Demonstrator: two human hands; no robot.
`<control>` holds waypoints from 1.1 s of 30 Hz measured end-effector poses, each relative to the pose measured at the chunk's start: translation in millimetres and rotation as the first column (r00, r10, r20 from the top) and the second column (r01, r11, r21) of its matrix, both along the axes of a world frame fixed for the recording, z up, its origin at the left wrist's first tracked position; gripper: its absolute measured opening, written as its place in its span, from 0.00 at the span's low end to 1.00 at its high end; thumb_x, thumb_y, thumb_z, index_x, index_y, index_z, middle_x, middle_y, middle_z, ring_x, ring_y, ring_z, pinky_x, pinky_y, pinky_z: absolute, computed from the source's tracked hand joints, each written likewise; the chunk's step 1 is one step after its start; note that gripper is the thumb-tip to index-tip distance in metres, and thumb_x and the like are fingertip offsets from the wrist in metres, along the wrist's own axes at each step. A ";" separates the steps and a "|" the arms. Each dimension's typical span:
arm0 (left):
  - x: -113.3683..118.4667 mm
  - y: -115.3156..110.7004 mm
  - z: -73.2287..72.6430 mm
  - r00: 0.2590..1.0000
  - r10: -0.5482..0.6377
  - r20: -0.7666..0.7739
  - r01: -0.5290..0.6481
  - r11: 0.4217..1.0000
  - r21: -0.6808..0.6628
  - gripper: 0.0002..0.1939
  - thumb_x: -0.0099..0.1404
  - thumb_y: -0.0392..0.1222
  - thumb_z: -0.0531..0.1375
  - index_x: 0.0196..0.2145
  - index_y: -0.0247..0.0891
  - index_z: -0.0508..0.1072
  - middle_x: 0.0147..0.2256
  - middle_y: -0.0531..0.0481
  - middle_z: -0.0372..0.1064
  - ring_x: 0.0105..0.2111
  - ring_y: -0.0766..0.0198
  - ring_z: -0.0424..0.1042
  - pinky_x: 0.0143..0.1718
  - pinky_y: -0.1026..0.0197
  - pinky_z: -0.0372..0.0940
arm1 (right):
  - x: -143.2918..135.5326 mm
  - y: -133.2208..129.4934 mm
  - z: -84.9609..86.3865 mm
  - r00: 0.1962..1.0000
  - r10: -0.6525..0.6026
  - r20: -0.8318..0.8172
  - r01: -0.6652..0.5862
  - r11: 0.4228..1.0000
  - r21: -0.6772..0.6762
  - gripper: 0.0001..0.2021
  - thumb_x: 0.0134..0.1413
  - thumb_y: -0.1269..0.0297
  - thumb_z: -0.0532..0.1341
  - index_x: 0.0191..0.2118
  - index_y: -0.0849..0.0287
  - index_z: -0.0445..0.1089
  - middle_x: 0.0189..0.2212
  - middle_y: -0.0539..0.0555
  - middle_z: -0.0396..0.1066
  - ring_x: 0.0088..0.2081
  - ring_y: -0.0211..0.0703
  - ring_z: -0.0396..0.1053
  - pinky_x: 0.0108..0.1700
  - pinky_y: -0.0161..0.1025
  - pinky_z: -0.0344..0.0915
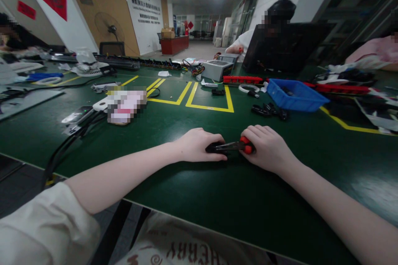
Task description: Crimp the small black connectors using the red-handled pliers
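Pliers (pixel 230 146) and black part (pixel 212 148) above the near desk (pixel 174 190)
The left hand (pixel 196 145) pinches the black part; the right hand (pixel 268 147) grips the pliers by red handles, a blue bin (pixel 303 103) farther right.

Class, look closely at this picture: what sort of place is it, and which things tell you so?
Probably an electronics workshop or assembly room: there is a green workbench marked with yellow lines, a grey box resembling a computer power supply, and red-handled pliers in hand.
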State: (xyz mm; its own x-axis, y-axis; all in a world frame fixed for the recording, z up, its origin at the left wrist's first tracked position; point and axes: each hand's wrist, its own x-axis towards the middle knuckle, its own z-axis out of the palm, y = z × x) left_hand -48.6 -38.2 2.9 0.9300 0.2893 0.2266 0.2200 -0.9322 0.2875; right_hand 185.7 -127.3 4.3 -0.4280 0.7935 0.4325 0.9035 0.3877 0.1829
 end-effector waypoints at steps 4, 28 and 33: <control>0.1 0.8 -0.6 1.000 -0.023 0.009 0.023 1.000 -0.012 0.21 0.67 0.59 0.58 0.47 0.40 0.72 0.33 0.51 0.76 0.31 0.61 0.74 0.37 0.61 0.62 | -0.3 -0.4 0.4 0.999 0.025 -0.021 -0.026 0.999 -0.035 0.03 0.51 0.66 0.59 0.33 0.57 0.63 0.32 0.56 0.70 0.32 0.46 0.65 0.35 0.42 0.61; -0.3 5.4 -2.6 0.994 -0.104 0.014 0.105 0.992 -0.074 0.21 0.65 0.54 0.62 0.51 0.41 0.70 0.44 0.49 0.76 0.41 0.60 0.76 0.41 0.61 0.62 | -3.7 1.1 3.3 0.999 0.037 0.022 -0.035 0.995 -0.092 0.04 0.50 0.64 0.59 0.29 0.57 0.63 0.29 0.56 0.70 0.30 0.44 0.65 0.32 0.41 0.58; -0.9 3.7 -2.7 0.996 -0.094 0.007 0.094 0.995 -0.032 0.22 0.67 0.54 0.62 0.53 0.42 0.67 0.48 0.49 0.74 0.44 0.59 0.75 0.43 0.60 0.62 | -4.5 1.3 3.4 0.999 0.025 0.023 -0.022 0.991 -0.129 0.04 0.51 0.64 0.59 0.29 0.57 0.63 0.30 0.56 0.71 0.30 0.44 0.65 0.33 0.41 0.60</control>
State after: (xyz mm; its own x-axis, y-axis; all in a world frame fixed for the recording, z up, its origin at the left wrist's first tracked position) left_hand -49.4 -34.5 0.2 0.9522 0.2081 0.2238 0.1302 -0.9388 0.3188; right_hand 181.2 -126.0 7.7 -0.4565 0.8314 0.3168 0.8897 0.4305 0.1522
